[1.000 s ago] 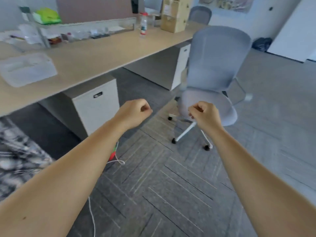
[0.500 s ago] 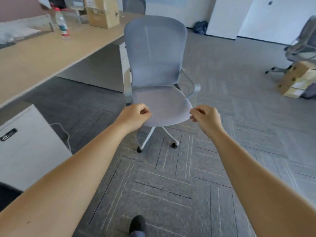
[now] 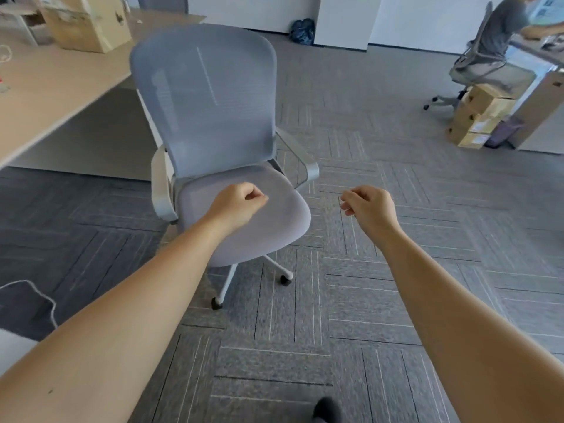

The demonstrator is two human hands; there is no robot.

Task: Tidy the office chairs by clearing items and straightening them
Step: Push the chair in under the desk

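Observation:
A grey mesh-back office chair (image 3: pixel 207 99) with white arms and a wheeled base stands ahead on the carpet, beside the wooden desk (image 3: pixel 45 87). Its seat faces me and nothing lies on it. My left hand (image 3: pixel 241 203) hovers over the seat's front, fingers curled into a loose fist with nothing in it. My right hand (image 3: pixel 370 207) is raised to the right of the seat, over the carpet, fingers also curled and holding nothing. Neither hand touches the chair.
A cardboard box (image 3: pixel 88 22) sits on the desk at the back left. A second chair (image 3: pixel 485 53) with a person seated is at the far right, next to stacked boxes (image 3: pixel 479 120). A white cable (image 3: pixel 39 297) lies on the floor at left. My shoe (image 3: pixel 328 409) shows at the bottom.
My view has swung right and come closer to the chair, which now looks larger and sits left of centre. Both hands stay raised and curled.

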